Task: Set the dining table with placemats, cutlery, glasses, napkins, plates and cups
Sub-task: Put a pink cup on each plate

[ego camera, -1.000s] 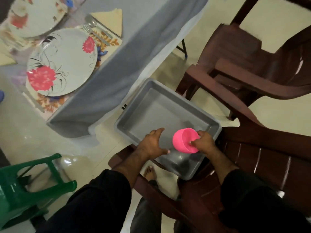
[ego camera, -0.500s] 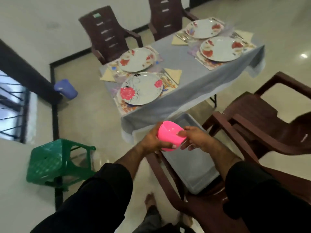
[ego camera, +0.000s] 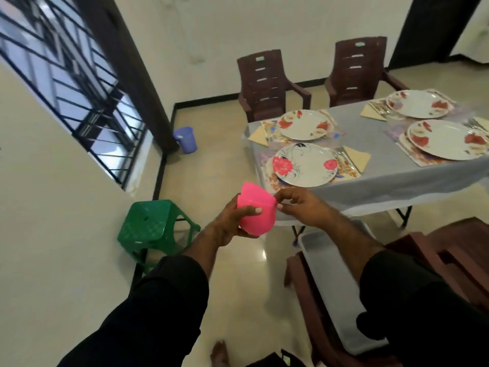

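In front of my chest I hold a bright pink plastic cup (ego camera: pixel 255 207), above the floor and short of the table's near corner. My left hand (ego camera: pixel 230 226) grips its body from below and the left. My right hand (ego camera: pixel 301 207) pinches its rim at the right. The table (ego camera: pixel 375 165) has a grey cloth. Several flowered plates lie on it on placemats, the nearest plate (ego camera: pixel 307 165) just beyond the cup. A folded yellow napkin (ego camera: pixel 357 158) and cutlery lie right of that plate.
A grey tray (ego camera: pixel 330 276) rests on a brown chair (ego camera: pixel 449 250) at the lower right. Two brown chairs (ego camera: pixel 264 83) stand at the table's far side. A green stool (ego camera: pixel 148 223) and a purple jug (ego camera: pixel 185 140) stand on the floor by the left wall.
The pink cup has come up out of the grey tray. It passed from my right hand into my left, and my right hand now pinches its rim. My view has lifted toward the table.
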The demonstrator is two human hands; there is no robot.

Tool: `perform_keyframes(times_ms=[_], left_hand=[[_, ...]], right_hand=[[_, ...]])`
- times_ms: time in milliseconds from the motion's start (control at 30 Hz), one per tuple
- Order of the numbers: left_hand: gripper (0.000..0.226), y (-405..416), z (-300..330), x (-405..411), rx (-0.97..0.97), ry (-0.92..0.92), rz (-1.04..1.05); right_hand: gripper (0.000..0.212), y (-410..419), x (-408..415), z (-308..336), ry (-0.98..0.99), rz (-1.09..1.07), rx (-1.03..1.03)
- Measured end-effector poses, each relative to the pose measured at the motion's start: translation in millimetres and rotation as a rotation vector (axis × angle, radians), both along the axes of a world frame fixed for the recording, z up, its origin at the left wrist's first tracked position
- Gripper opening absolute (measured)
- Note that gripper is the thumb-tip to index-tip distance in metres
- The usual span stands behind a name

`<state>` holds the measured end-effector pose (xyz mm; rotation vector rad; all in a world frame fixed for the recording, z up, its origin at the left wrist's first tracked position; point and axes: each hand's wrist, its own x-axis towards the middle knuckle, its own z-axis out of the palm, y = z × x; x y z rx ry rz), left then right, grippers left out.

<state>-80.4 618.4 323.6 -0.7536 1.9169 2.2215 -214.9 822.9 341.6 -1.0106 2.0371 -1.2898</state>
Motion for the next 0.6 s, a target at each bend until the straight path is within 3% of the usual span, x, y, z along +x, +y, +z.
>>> perform_keyframes(times_ms=[100,233,433,600], left_hand=[[0.081,-47.8,-1.8,19.0,-0.002,0.002,0.022],[0.080,-118.2,-11.7,33.4,-0.042,-0.011,0.028],[0.074,-234.0,-21.9,26.1,0.024,-0.019,0.181],[0.060,-264.0,-18.2,-22.5,-0.028,-0.026,0.062]], right_hand=[[0.011,-56.4,7.5,3.7,0.028,0.091,0.063],[0.015,-130.1,16.7,8.9,-0.054,0.095,-0.011],[0.013,-198.2,8.0,12.4,-0.293,-0.182,-0.178],[0.014,-209.6,-11.3,10.2,-0.173,-0.399,-0.044]])
